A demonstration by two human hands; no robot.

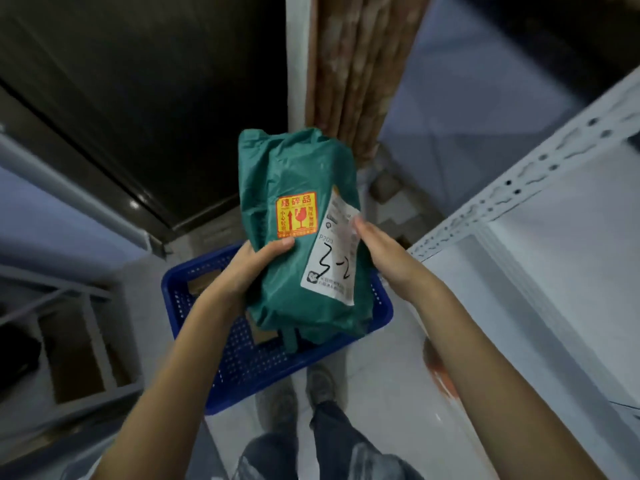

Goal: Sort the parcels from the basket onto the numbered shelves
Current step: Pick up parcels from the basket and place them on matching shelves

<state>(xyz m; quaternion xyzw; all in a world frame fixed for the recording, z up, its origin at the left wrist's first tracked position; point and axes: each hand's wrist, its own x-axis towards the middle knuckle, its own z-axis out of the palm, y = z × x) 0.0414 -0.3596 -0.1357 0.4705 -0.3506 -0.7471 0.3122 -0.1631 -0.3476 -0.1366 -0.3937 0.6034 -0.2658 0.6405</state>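
Shoes and dark trouser legs show at the bottom edge, partly cut off, just short of the blue basket on the floor, whose contents are mostly hidden. Above it the left hand grips the green parcel, thumb on top, fingers hidden beneath, while the right hand lies straight-fingered against its side beside the white label marked "3-2". White shelves to the right are blurred.
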